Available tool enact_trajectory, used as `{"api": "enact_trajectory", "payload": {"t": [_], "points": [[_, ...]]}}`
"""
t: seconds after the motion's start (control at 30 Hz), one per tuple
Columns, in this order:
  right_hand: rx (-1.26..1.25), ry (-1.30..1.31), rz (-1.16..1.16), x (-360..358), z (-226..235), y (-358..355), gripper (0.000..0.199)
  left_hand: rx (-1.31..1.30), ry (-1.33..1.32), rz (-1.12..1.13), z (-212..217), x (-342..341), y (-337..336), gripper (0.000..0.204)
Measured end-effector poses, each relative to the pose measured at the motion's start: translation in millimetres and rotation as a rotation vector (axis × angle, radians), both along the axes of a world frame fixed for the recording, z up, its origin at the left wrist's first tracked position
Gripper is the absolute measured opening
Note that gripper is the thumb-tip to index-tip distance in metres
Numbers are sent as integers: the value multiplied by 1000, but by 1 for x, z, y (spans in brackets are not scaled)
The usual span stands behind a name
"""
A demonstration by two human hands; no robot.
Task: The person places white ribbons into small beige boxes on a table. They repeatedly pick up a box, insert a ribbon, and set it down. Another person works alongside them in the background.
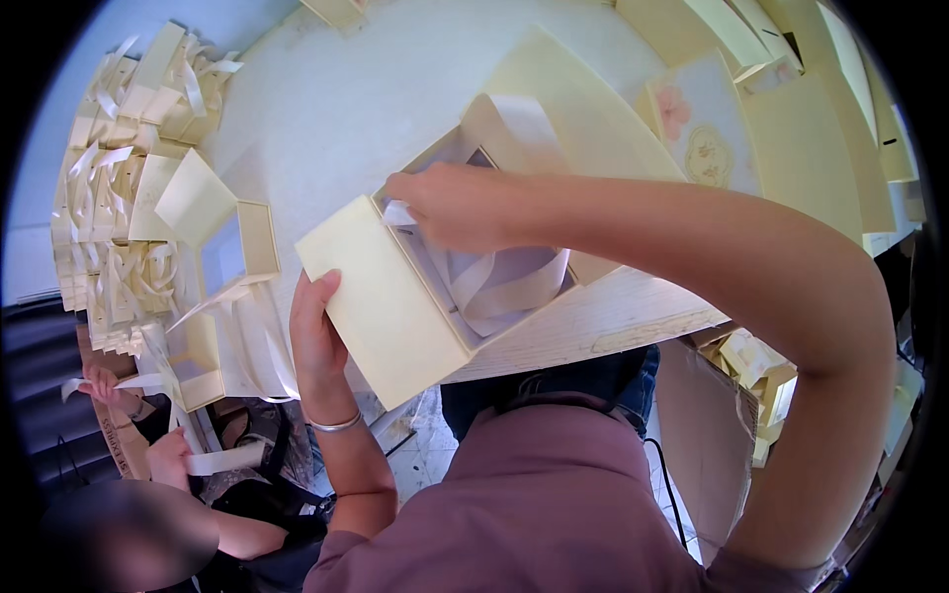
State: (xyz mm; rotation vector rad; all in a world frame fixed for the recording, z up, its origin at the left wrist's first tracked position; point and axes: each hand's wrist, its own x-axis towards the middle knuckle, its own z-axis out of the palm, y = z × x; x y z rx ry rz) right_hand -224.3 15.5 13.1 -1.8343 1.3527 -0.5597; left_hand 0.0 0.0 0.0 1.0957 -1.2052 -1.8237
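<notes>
Cream cardboard box (435, 287) lies open at the table edge (633, 321), so the left hand (314, 341) should brace its flap firmly while the right hand (450, 206), pinching white ribbon (504, 287), tucks it inside neatly.

Small packing or box-assembly workshop, hand work. White worktable (336, 109) crowded with cream gift boxes: stack of ribboned boxes (119, 168) at left, flat cream lids and panels (820, 128) piled at right, brown carton (707, 435) of more pieces under the table edge. Second person (168, 465) seated lower left, handling ribbon.
</notes>
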Motion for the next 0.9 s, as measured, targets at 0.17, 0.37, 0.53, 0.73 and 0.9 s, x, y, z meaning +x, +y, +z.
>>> {"api": "enact_trajectory", "payload": {"t": [0.17,0.37,0.53,0.73,0.9], "points": [[-49,181,44,-4,-2,3,24,-16,-30,44,-1,-6,4,42],[-213,47,20,-6,-2,3,18,-26,-40,25,7,-5,2,43],[-162,-91,134,-4,-8,-2,26,-34,-57,27,5,-6,1,45],[-148,53,95,0,-10,-3,32,-40,-54,13,1,-4,-1,45],[-208,148,97,0,-7,-2,30,-23,-23,33,4,-8,1,42]]}}
